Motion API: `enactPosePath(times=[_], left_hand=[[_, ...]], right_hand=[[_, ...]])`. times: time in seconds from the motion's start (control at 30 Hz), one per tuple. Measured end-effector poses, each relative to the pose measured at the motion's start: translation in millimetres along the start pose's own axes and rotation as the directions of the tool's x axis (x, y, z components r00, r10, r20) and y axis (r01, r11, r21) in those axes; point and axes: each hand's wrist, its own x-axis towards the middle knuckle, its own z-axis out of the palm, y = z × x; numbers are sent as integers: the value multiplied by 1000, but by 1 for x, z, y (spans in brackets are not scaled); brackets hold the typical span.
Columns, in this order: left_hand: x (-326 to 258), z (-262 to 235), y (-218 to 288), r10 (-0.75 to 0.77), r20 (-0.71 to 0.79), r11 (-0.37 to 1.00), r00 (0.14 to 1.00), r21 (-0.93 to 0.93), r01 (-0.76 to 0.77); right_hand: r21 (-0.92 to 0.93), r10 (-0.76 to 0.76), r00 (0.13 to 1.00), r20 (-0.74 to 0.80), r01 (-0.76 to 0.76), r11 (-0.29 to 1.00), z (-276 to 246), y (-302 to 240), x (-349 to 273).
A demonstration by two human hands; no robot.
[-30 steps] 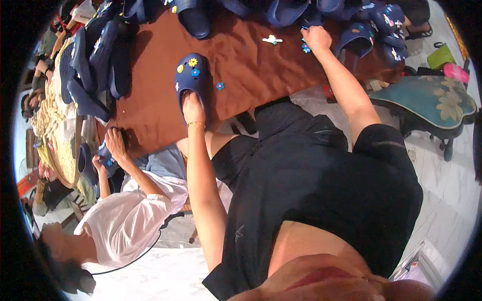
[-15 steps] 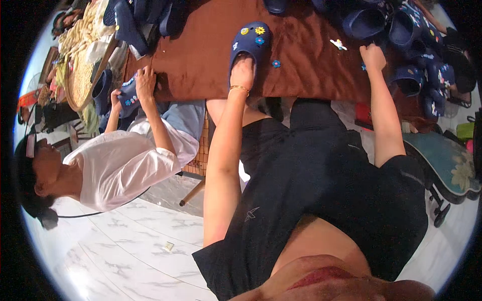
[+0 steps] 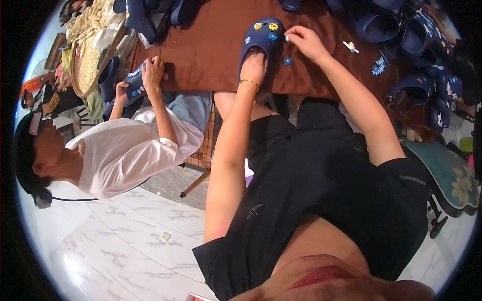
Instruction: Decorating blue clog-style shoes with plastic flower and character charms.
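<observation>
My left hand is pushed into the opening of a dark blue clog, fingers hidden inside, and holds it on the brown cloth. Several charms sit on the clog's upper: a yellow flower, a round yellow one, a blue flower and a small pale one. Just right of the toe, my right hand pinches a small pale piece, too small to name. Below that hand, a loose blue flower charm lies on the cloth. Further right lie a white charm and a cluster of blue-and-white charms.
A brown cloth covers the table. Dark blue clogs crowd the right side, and more stand at the far left. At left, a person in a white top handles another clog. A round woven tray stands beyond.
My right hand has moved left from beside the right-hand clogs to the held clog's toe, now with a small pale piece in its fingers. The view has shifted slightly.
</observation>
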Motion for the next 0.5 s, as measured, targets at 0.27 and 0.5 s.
enactPosePath(times=[0.27, 0.5], left_hand=[[4, -1, 4, -67, 91, 998, 994, 18, 65], [0, 1, 1, 24, -32, 1000, 999, 6, -24]], right_hand=[[-284, -57, 996, 66, 74, 956, 17, -8, 77], [-555, -23, 978, 209, 138, 820, 43, -10, 98]])
